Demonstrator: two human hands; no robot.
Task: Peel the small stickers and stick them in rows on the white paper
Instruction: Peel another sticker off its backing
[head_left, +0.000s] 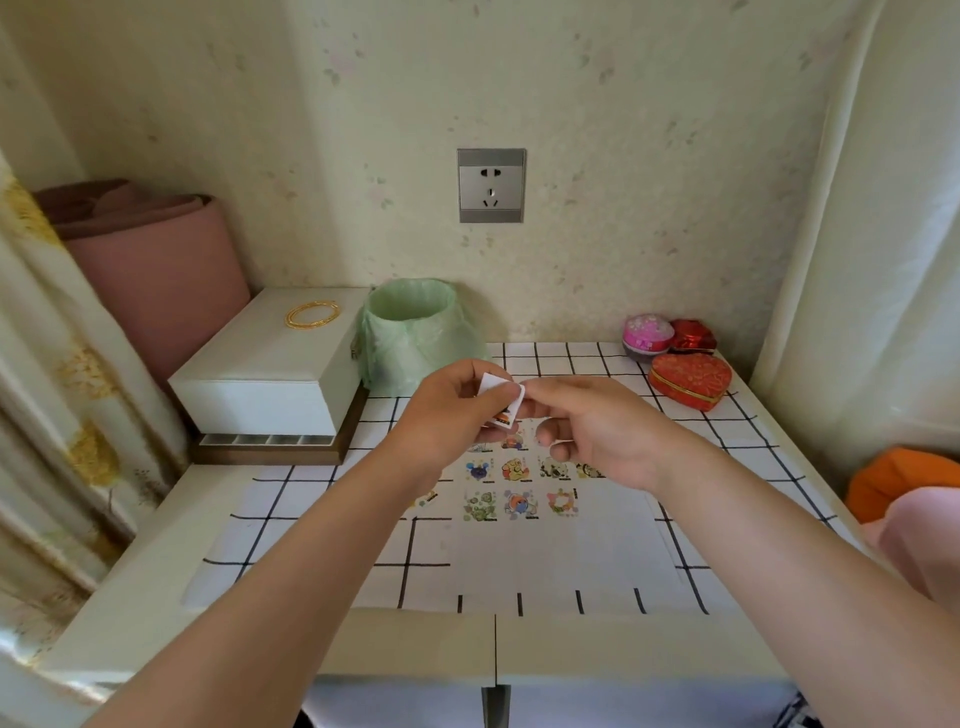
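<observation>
- Peeling step: left hand (457, 410) pinches one small sticker (498, 396) on its backing, above the white paper (571, 556) on the worktop (291, 525); right hand (597, 431) pinches its top corner.
- Next, I judge: strip it free, then press it into the unfinished bottom row.
- Count: about ten stuck stickers (515, 469) in three rows; hands hide some.

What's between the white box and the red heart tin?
Head view: the green-bagged bin beside the box, then the left hand and right hand pinching a sticker sheet, above the checked cloth.
</observation>
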